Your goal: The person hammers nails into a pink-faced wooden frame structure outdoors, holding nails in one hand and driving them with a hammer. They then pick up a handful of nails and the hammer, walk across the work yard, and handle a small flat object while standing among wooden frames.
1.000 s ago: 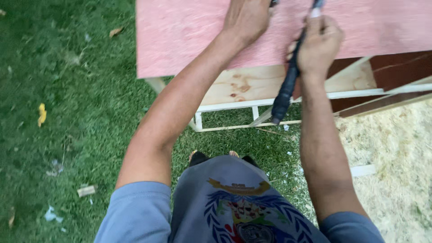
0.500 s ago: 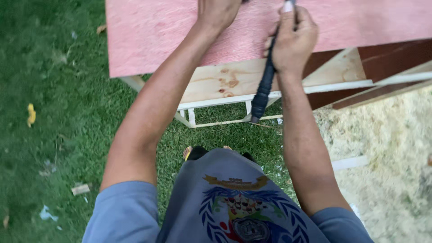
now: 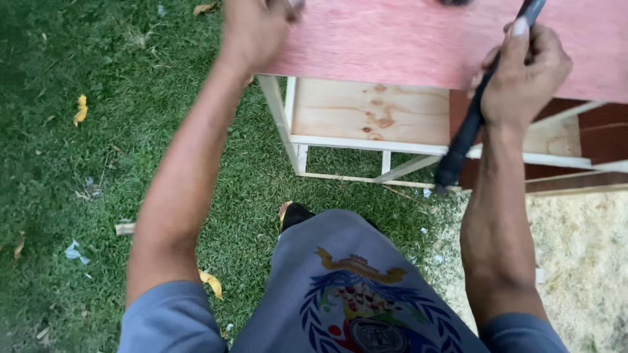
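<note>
A pinkish-red plywood sheet [image 3: 418, 46] lies across a white wooden frame [image 3: 288, 124] at the top of the head view. My left hand [image 3: 252, 29] rests on the sheet's left front corner, fingers curled at the top edge of the picture. My right hand [image 3: 523, 75] is closed around the black handle of a tool [image 3: 468, 131]; the handle points down and left past the sheet's front edge. The tool's head is out of view above.
A pale wooden panel [image 3: 366, 111] sits inside the frame under the sheet. Dark brown boards [image 3: 589, 144] lie at the right. Green grass [image 3: 98, 163] with yellow leaves covers the left; sawdust [image 3: 589, 261] covers the ground at the lower right. My foot [image 3: 297, 214] stands below the frame.
The view has shifted, so the sheet and frame sit higher and further right. My right hand with the tool has moved to the right; my left hand stays on the sheet's corner.
</note>
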Motion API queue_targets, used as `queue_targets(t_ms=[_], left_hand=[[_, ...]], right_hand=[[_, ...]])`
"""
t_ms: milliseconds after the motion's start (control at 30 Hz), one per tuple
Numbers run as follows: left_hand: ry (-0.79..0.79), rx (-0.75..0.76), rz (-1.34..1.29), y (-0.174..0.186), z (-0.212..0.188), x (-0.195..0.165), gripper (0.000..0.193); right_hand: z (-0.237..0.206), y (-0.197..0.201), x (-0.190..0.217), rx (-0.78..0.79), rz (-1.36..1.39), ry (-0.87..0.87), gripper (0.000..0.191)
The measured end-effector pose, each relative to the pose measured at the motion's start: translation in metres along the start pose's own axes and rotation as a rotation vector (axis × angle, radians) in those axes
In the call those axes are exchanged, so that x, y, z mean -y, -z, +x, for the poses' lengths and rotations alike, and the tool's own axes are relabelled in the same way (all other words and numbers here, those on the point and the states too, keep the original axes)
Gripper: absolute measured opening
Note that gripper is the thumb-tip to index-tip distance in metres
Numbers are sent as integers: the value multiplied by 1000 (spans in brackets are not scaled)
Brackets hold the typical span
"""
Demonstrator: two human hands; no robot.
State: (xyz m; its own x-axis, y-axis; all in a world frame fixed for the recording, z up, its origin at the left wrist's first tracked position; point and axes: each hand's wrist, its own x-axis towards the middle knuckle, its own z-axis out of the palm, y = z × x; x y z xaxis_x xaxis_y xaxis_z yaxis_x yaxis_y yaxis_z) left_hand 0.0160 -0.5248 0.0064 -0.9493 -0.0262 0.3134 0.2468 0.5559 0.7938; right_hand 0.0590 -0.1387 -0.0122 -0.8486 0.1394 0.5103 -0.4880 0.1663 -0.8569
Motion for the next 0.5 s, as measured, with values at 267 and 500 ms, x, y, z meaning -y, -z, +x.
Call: queue_targets(t_ms=[267, 500], left_hand=[[-246, 181, -163, -8, -25, 0, 11], [-234, 219, -134, -13, -22, 10, 14]], right_hand=[[-46, -65, 113, 359, -125, -99, 22], [-40, -106, 185, 377, -255, -111, 20]])
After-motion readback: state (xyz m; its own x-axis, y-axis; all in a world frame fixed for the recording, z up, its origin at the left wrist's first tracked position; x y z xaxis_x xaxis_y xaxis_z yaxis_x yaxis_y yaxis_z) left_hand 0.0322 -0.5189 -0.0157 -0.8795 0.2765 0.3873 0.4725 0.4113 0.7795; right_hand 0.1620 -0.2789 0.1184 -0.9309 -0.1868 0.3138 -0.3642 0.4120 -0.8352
